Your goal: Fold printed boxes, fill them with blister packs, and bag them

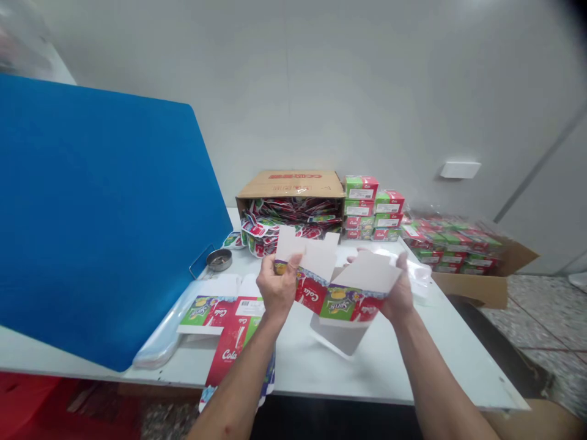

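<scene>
L grip (pixel 276 283): since the printed carton (pixel 312 292) looks thin & only part-opened, this hand pinches its L end, thumb on near face, prob. so it can't fold flat.
R grip (pixel 400 296): closed on same carton's R end, fingers partly hidden behind a white flap; two-ended hold prob. keeps panels spread.
Carton position: in the air btwn both hands, above the worktop (pixel 321 382); white flaps up, pale panel hanging below, Cola/Sprite print showing.
Flats (pixel 230 345): by L forearm, overlapping, one jutting past near edge, prob. for quick pickup.
Clear sleeves (pixel 160 342): flat pile L of flats, along the blue panel (pixel 101 220); what props that panel, can't tell.
Clear film (pixel 419 278): just beyond R hand; too blurred to say more.
Metal dish (pixel 219 261): far L, small bits inside, can't ID; rim prob. stops them straying.
Brown box (pixel 293 183): at back, mouth toward wearer, printed pieces (pixel 261 232) spilling out front, prob. turned so for easy access.
Stacked boxes (pixel 361 208): two columns R of brown box, ends out, prob. to save space.
Case (pixel 472 287): past R edge, open, w/ wrapped boxes in rows, prob. set off the worktop to free room.
</scene>
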The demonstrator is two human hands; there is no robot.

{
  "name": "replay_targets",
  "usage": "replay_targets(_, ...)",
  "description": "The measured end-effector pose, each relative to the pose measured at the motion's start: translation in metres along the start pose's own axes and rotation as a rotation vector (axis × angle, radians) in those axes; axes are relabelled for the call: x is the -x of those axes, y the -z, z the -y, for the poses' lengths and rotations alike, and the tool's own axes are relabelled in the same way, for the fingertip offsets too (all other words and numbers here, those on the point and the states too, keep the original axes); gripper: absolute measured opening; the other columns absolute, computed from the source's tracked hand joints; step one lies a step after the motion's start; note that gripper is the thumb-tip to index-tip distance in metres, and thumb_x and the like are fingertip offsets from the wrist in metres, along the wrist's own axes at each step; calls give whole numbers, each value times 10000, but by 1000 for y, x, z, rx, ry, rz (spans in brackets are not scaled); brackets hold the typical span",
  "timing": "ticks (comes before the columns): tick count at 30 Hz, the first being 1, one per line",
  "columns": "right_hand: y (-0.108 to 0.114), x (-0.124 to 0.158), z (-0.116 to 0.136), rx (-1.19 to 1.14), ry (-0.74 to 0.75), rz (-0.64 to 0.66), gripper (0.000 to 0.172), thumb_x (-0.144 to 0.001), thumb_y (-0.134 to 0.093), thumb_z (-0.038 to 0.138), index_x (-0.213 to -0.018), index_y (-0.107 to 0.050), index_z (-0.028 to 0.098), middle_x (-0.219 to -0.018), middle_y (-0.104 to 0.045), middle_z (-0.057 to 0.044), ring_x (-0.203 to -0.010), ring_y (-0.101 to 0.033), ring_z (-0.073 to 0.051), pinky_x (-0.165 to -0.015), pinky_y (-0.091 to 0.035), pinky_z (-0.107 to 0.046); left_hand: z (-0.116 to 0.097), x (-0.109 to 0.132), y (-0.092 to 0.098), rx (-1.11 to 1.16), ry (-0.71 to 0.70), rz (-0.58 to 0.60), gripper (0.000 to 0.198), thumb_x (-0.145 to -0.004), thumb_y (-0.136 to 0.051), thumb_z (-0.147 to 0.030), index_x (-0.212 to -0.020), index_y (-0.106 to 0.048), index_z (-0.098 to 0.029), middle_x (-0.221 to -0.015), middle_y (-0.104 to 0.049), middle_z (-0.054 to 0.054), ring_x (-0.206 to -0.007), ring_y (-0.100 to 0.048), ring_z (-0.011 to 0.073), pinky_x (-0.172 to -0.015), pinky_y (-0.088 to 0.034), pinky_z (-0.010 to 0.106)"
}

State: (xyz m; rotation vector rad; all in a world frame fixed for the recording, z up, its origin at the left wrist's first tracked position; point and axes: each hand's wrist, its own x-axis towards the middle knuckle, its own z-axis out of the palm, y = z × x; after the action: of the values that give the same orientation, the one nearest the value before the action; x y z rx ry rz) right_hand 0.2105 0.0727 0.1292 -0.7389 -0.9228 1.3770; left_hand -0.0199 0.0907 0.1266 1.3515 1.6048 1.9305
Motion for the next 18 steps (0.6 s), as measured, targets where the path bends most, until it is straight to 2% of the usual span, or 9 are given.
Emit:
replay_targets(1, 9, 7, -2, 7, 15, 9, 880, -749, -418, 935, -1170, -698, 215, -1076, -764, -129, -1055, -695, -354, -874, -551, -506, 1, 0, 0, -12, 4, -19, 395, -770, -777, -550, -880, -638, -197, -736, -672, -19, -657, -583, 134, -627, -462, 221)
replay_targets(3, 19, 18, -8, 115, 62, -22, 780, -724, -647, 815, -1221, -667, 215, -1130, -752, -121, -1064, -687, -345, -901, -548, -486, 0, 1, 0, -21, 19, -36, 385, -768, -784, -536, -866, -634, -196, -719, -661, -26, -648, -577, 130, -619, -456, 217)
replay_targets(6, 19, 17, -17, 262, 136, -203, 706, -702, -852, 528, -1279, -609, 202, -1142, -741, -108, -1012, -694, -299, -887, -556, -440, -9, 11, -4, 55, 27, -1, 358, -795, -773, -507, -887, -628, -194, -741, -676, -20, -654, -589, 128, -632, -472, 218)
replay_targets(9, 14, 2, -20, 288, 312, -433, 753, -758, -812, 519, -1378, -512, 212, -1206, -700, -96, -1093, -663, -259, -931, -538, -399, -18, 27, -7, 177, 12, 136, 332, -851, -730, -473, -987, -627, -188, -841, -714, 6, -705, -638, 137, -664, -506, 229)
replay_targets(11, 16, -7, -21, 317, 411, -506, 773, -803, -754, 560, -1439, -456, 236, -1324, -637, -92, -1204, -611, -249, -1004, -501, -394, -21, 39, -6, 227, -15, 273, 349, -871, -714, -466, -1062, -619, -189, -906, -727, 29, -763, -672, 158, -699, -532, 252)
replay_targets(13, 19, -10, -24, 298, 410, -464, 707, -843, -669, 624, -1417, -499, 248, -1351, -626, -80, -1252, -587, -263, -1024, -493, -413, -22, 47, -4, 260, -93, 424, 450, -846, -730, -516, -1138, -603, -199, -1045, -727, 75, -925, -699, 211, -820, -557, 316)
replay_targets(14, 21, -10, -26, 247, 377, -419, 666, -849, -628, 665, -1364, -556, 249, -1299, -662, -71, -1233, -602, -276, -1007, -508, -427, -21, 51, -3, 286, -151, 490, 529, -827, -721, -585, -1172, -596, -205, -1163, -701, 110, -1060, -683, 254, -914, -547, 369)
replay_targets(16, 24, -6, -30, 105, 284, -324, 627, -819, -579, 753, -1184, -673, 252, -1106, -740, -55, -1127, -659, -302, -928, -556, -453, -19, 54, -2, 357, -259, 560, 679, -784, -645, -750, -1202, -590, -218, -1427, -554, 159, -1335, -537, 340, -1100, -448, 474)
replay_targets(18, 23, -1, -32, -1, 220, -248, 599, -799, -564, 786, -1050, -716, 263, -1021, -757, -52, -1043, -685, -309, -862, -582, -460, -17, 55, -3, 422, -305, 563, 812, -728, -588, -853, -1246, -570, -228, -1584, -372, 160, -1478, -355, 389, -1197, -329, 531)
